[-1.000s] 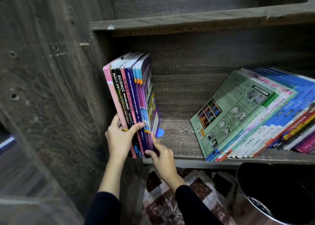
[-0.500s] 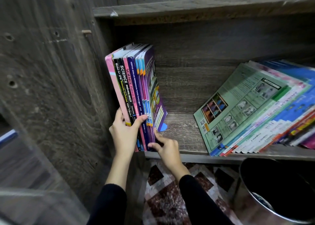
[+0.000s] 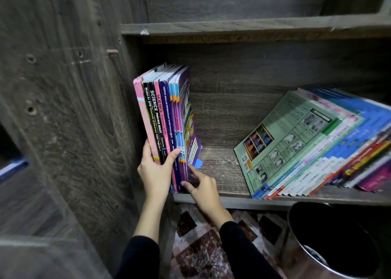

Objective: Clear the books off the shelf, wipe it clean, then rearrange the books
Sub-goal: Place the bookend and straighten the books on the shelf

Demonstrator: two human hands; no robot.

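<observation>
**Squaring the upright books at the shelf's left end**

Nearest me, below the board, are the patterned tiled floor [image 3: 201,247] and a shiny metal bin [image 3: 313,266] with a dark inside. Above them my left hand [image 3: 155,173] grips the upright books [image 3: 167,118], fingers behind the pink cover and thumb laid across the spines. My right hand [image 3: 201,186] pinches the bundle's lower right corner, thumb at the foot of the spines and forefinger along the purple cover. The bundle stands on the shelf [image 3: 222,168] at its left end, beside the side panel [image 3: 74,109], and its tops appear to lean toward that panel.

To do this well, I judge I should squeeze both sides together so the thin, glossy paperbacks do not fan or slip. Then I should stand them straight before letting go, because floppy covers like these will likely slump unsupported.

The board is rough, grey, wood-grained, and bare in the middle. A small blue tab [image 3: 197,163] peeks out behind the purple cover; I cannot tell what it is. Well apart to the right, a leaning stack [image 3: 306,143] of slim workbooks lies fanned, green cover uppermost. Behind is the grained back panel [image 3: 232,84], with an upper board [image 3: 232,27] overhead.
</observation>
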